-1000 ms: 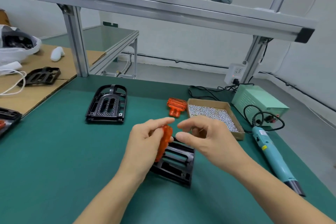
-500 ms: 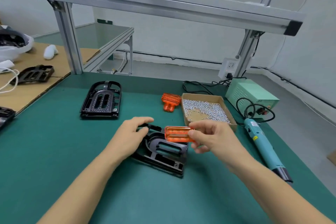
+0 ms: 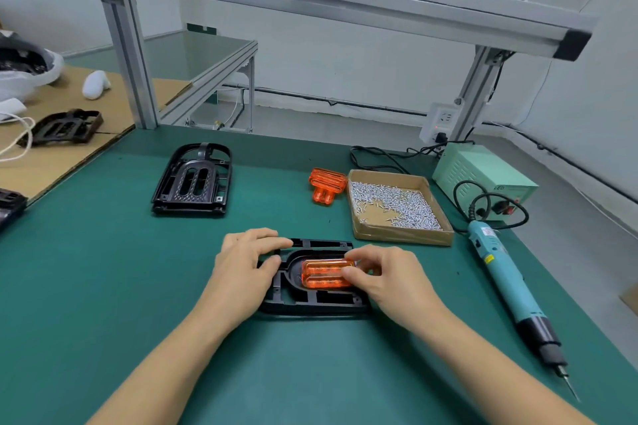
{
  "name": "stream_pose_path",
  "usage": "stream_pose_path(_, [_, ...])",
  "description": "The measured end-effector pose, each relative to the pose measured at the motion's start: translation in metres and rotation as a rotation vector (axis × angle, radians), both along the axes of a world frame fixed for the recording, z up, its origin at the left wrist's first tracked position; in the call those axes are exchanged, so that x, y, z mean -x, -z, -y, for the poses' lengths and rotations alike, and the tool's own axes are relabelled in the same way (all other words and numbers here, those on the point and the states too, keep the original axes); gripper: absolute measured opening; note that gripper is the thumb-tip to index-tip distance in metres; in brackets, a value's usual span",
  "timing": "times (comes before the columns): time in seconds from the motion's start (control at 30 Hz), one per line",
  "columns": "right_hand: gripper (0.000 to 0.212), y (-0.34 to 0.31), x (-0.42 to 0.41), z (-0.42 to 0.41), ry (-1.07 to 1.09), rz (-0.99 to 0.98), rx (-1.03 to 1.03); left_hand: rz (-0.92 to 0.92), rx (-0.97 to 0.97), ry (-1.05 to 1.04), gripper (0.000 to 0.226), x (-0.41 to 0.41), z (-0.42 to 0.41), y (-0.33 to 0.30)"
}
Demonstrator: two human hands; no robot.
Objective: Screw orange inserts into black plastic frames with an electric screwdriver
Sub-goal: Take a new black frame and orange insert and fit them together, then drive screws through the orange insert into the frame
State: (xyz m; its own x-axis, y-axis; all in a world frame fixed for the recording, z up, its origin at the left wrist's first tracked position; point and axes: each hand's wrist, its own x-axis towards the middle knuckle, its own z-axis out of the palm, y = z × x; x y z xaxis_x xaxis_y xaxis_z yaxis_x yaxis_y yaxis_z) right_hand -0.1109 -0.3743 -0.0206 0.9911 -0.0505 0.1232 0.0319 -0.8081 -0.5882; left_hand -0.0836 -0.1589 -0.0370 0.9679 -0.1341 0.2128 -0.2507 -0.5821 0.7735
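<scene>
Here, an orange insert [image 3: 324, 274] is seen in the middle recess of a black plastic frame [image 3: 312, 300] that lies flat on the green tabletop [image 3: 103, 286]. The insert is translucent, oblong with rounded corners, and fine ribs run along its length. It is pinched at its right end by the thumb and curled fingers of the right hand [image 3: 386, 281]. The frame is rectangular with rounded inner cut-outs and open slots; its left end is gripped by the left hand [image 3: 241, 272], whose fingers are curled over the far edge while the thumb is laid on the near part.

Farther back, a second orange insert [image 3: 327, 185] is placed on the tabletop, just beside a shallow cardboard tray [image 3: 404, 235] filled with small silver screws [image 3: 393, 203]. To the left of these, another black frame [image 3: 193, 180] is lying alone. On the right side, a teal electric screwdriver [image 3: 511, 290] is laid with its bit pointing toward the near edge, and its cable is led to a pale green power box [image 3: 483, 176]. At the far left, a sheet of cardboard [image 3: 51, 162] is spread, and one more dark frame [image 3: 62, 126] is kept on it.
</scene>
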Motion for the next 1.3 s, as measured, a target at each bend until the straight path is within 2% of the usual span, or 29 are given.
stream_pose_path(0.13, [0.028, -0.002, -0.001, -0.003, -0.037, 0.025, 0.198, -0.001, 0.015, 0.046, 0.037, 0.000, 0.001, -0.002])
stream_pose_path(0.27, [0.034, -0.003, 0.000, -0.004, -0.081, -0.030, 0.175, 0.006, -0.011, 0.074, 0.036, -0.002, -0.001, -0.003])
stream_pose_path(0.37, [0.047, -0.009, 0.004, -0.001, -0.102, -0.030, 0.181, 0.014, -0.016, 0.059, 0.030, -0.001, 0.000, -0.002])
stream_pose_path(0.47, [0.051, -0.027, 0.011, 0.023, 0.025, 0.096, 0.172, 0.012, -0.027, 0.065, 0.026, 0.000, 0.001, 0.000])
stream_pose_path(0.53, [0.049, -0.041, 0.018, 0.056, 0.224, 0.129, 0.304, 0.006, -0.035, 0.082, 0.026, 0.000, 0.002, 0.000])
stream_pose_path(0.67, [0.061, -0.048, 0.036, 0.120, 0.527, -0.217, 0.633, -0.013, -0.038, 0.118, 0.026, -0.001, 0.007, -0.002])
stream_pose_path(0.77, [0.068, -0.033, 0.044, 0.142, 0.539, -0.402, 0.638, -0.018, -0.049, 0.135, 0.026, -0.003, 0.016, -0.005])
stream_pose_path(0.87, [0.066, -0.019, 0.045, 0.148, 0.525, -0.388, 0.487, -0.019, -0.077, 0.133, 0.025, -0.005, 0.023, -0.011])
stream_pose_path(0.97, [0.056, -0.016, 0.047, 0.154, 0.517, -0.323, 0.250, 0.077, -0.059, 0.087, 0.020, -0.014, 0.031, -0.023])
stream_pose_path(1.07, [0.042, -0.022, 0.055, 0.158, 0.484, -0.211, -0.222, 0.175, -0.019, 0.083, 0.017, -0.035, 0.055, -0.044])
stream_pose_path(1.17, [0.030, -0.029, 0.058, 0.153, 0.404, -0.029, -0.669, 0.156, -0.064, 0.150, 0.017, -0.061, 0.095, -0.058])
stream_pose_path(1.27, [0.047, -0.044, 0.050, 0.139, 0.281, 0.170, -1.076, 0.096, -0.244, 0.201, 0.016, -0.086, 0.137, -0.058])
stream_pose_path(1.3, [0.046, -0.051, 0.046, 0.135, 0.245, 0.222, -1.208, 0.079, -0.308, 0.201, 0.016, -0.092, 0.149, -0.055])
